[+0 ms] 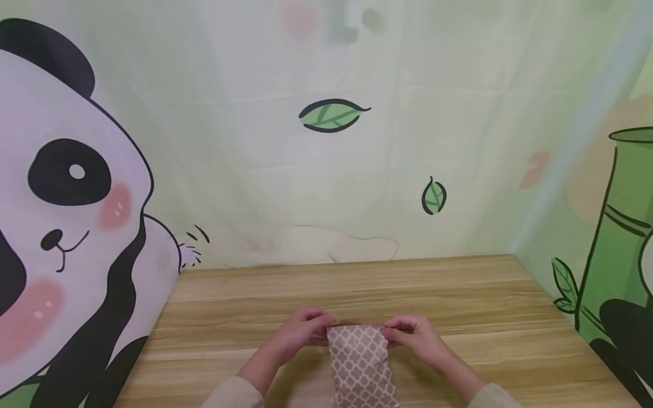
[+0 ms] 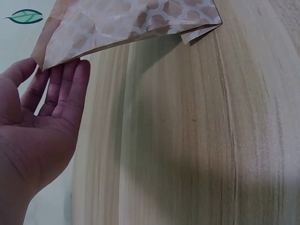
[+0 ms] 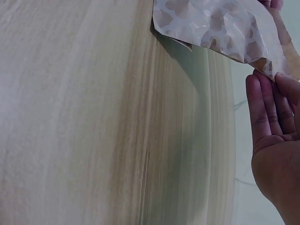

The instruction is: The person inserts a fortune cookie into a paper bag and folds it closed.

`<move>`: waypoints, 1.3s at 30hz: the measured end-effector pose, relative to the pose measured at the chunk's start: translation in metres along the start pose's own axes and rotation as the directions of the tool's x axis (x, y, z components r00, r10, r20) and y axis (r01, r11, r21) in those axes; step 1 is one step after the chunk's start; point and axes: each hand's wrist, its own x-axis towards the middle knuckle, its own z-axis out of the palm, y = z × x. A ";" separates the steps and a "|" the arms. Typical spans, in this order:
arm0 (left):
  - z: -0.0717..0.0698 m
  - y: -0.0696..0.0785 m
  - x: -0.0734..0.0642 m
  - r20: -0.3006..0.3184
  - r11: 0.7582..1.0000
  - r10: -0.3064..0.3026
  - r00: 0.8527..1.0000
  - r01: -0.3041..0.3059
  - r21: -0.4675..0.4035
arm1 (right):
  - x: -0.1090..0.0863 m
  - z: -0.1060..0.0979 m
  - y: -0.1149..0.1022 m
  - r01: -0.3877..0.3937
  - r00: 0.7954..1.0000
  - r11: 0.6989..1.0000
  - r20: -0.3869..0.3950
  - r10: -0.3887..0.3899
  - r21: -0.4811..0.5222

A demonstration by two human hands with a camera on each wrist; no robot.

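A brown paper bag (image 1: pixel 361 365) with a white lattice pattern stands between the two hands, its top edge away from the person. At its top left corner the left hand (image 1: pixel 303 333) pinches the paper between thumb and fingers. The right hand (image 1: pixel 414 338) pinches the top right corner the same way. In the left wrist view the bag (image 2: pixel 136 23) slants down toward the table, with a folded flap at its lower end. From the right wrist, the bag (image 3: pixel 211 28) looks flat and slightly creased. Whether anything is inside cannot be seen.
A wood-grain table (image 1: pixel 245 294) lies under the hands. Behind it hangs a pale green backdrop (image 1: pixel 255 170) with printed leaves. A printed panda (image 1: pixel 76 226) fills the left side, and printed bamboo (image 1: pixel 612 255) is on the right.
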 end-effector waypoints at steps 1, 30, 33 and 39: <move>0.000 0.000 0.000 0.000 1.000 -0.009 1.000 0.009 0.002 | 0.000 0.000 0.000 0.003 1.000 1.000 0.003 -0.003 -0.001; 0.001 -0.001 -0.003 0.012 0.999 -0.050 0.999 0.050 -0.015 | 0.001 0.002 0.001 -0.007 1.000 1.000 -0.003 0.007 -0.002; 0.001 -0.002 -0.003 0.015 1.000 -0.024 1.000 0.024 0.006 | 0.001 0.002 0.002 -0.006 1.000 1.000 -0.002 0.006 0.003; -0.001 -0.003 -0.004 0.024 0.997 0.034 0.999 -0.035 0.065 | 0.002 0.002 0.003 0.008 1.000 1.000 0.010 -0.008 0.016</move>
